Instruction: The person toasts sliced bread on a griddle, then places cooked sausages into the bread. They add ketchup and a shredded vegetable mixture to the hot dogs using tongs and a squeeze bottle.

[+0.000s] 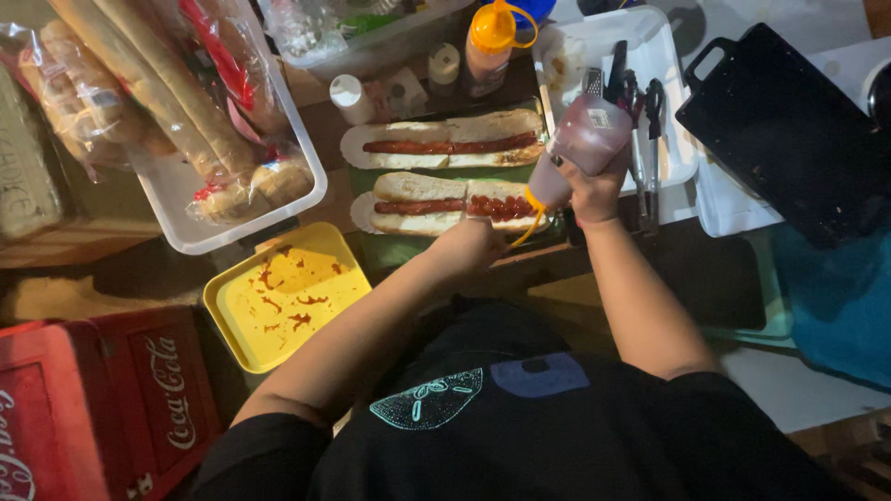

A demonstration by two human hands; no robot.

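Note:
Two long split buns with sausages lie side by side on white trays, the far hot dog [445, 141] and the near hot dog [436, 200]. My right hand [594, 186] grips a squeeze bottle of red sauce [580, 148], tipped nozzle-down over the right end of the near hot dog, where red zigzags of sauce show. My left hand [469, 243] rests at the near edge of that bun's tray, steadying it.
A white bin of bagged long bread rolls [186, 111] sits at left. A sauce-stained yellow tray [283, 297] lies near me. An orange-capped bottle [487, 42] and small jars stand behind. A white tray with tongs and scissors [640, 102], a black tray [789, 130], and a red crate [83, 399] lie around.

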